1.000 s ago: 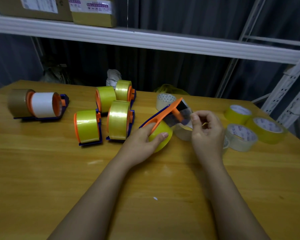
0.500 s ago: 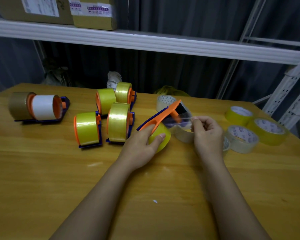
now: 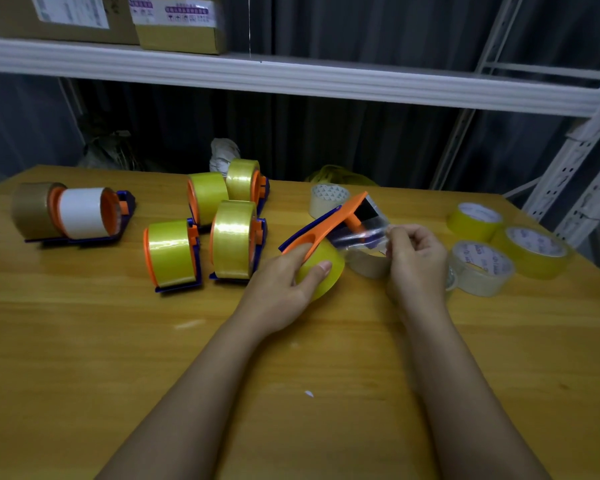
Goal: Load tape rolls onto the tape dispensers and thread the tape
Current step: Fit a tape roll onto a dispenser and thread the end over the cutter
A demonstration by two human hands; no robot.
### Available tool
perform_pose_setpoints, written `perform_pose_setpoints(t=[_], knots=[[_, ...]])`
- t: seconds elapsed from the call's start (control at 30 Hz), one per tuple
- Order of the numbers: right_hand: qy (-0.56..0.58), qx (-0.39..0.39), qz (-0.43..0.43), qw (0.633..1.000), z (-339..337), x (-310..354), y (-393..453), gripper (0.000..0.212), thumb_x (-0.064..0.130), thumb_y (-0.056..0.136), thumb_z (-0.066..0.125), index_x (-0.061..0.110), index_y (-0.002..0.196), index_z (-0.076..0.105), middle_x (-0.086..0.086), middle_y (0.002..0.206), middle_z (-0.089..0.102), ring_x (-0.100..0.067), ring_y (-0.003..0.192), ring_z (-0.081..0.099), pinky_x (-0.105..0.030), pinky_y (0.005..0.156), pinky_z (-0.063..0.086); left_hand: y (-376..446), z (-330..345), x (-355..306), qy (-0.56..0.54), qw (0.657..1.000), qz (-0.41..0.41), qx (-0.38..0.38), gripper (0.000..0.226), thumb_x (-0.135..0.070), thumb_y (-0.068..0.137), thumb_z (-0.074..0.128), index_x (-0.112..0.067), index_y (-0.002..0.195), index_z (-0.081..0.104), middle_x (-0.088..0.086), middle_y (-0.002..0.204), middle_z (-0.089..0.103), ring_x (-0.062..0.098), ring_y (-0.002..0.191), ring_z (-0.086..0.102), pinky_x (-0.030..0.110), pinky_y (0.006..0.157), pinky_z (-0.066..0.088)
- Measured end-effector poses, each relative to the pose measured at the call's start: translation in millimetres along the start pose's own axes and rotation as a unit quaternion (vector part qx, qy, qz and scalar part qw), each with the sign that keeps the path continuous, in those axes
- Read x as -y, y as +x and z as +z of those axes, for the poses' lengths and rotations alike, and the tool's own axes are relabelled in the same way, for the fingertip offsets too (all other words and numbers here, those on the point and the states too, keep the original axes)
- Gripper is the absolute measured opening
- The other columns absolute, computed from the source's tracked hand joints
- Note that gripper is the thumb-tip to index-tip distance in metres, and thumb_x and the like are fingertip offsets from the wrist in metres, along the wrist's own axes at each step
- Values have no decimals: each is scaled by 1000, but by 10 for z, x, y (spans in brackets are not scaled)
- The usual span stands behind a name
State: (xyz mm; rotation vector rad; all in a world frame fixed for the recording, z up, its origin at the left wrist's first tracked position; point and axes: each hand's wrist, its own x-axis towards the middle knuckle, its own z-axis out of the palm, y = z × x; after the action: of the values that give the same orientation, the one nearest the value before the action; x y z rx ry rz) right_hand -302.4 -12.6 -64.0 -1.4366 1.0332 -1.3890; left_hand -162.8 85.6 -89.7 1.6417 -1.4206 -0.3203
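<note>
A yellow wooden table (image 3: pixel 84 358) fills the lower view, its far edge running in front of dark curtains and a white metal shelf (image 3: pixel 291 81) that carries cardboard boxes (image 3: pixel 177 24). The near half of the tabletop, around and between the two forearms, is open wood with only a few small white specks.

The left hand (image 3: pixel 284 285) grips the yellow tape roll (image 3: pixel 321 271) mounted in an orange and blue dispenser (image 3: pixel 326 225), thumb across the roll's face and a finger lying along the orange handle. The dispenser is tilted, its front end raised toward the far right. The right hand (image 3: pixel 416 261) has its fingers curled, pinching the free end of a clear tape strip (image 3: pixel 364 233) stretched from the dispenser's front. A loose roll (image 3: pixel 368 266) lies just under that strip, partly hidden.

To the left stand four loaded dispensers with yellow rolls (image 3: pixel 201 220) in a tight cluster, close to the left hand. Farther left, near the table's left edge, a dispenser with a white roll (image 3: pixel 84 216) stands with a brown roll (image 3: pixel 32 209) touching its side. A pale roll (image 3: pixel 326 200) sits behind the held dispenser. On the right, near the table's right edge, lie three loose rolls (image 3: pixel 499 251) — two yellow, one pale — just beside the right hand.
</note>
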Motion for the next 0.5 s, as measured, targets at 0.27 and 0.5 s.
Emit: perform_pose_setpoints(t=[0.27,0.5], knots=[[4,-5,-36,999,-3,5,-20,20,14,93,58,24,76,60,7,72,59,9,56,51,-6,56,42,-12,-18,14,25,999,17,12,34,-52,89,42,-28,107,59,0,77,63,18,65,58,49,60,48],[-9,-6,-64,998,3,-9,-27,16,16,94,58,23,80,61,9,74,59,10,60,52,-7,57,41,-7,-20,39,8,1000,11,16,37,-56,88,42,-30,108,59,2,80,64,19,68,60,46,61,50]])
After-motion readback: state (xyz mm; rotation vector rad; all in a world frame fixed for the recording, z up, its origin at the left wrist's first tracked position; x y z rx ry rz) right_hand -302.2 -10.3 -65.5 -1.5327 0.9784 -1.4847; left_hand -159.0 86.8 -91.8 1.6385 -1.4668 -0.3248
